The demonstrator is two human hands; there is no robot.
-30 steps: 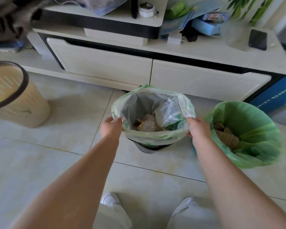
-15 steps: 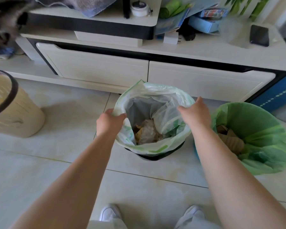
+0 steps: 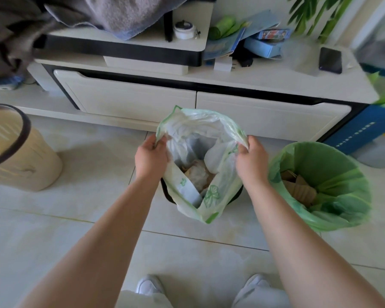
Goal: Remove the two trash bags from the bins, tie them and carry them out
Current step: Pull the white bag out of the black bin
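White trash bag [image 3: 207,196] rim between left hand [image 3: 151,156] and right hand [image 3: 251,162], each grip clenched on it

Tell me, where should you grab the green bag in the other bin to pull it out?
Probably by the rim of the green bag, where the plastic folds over the bin's edge. Come from above with a hand on each of two opposite sides, peel the fold up, then gather it. The open mouth faces up and cardboard scraps sit low inside, so the rim is free to pinch.
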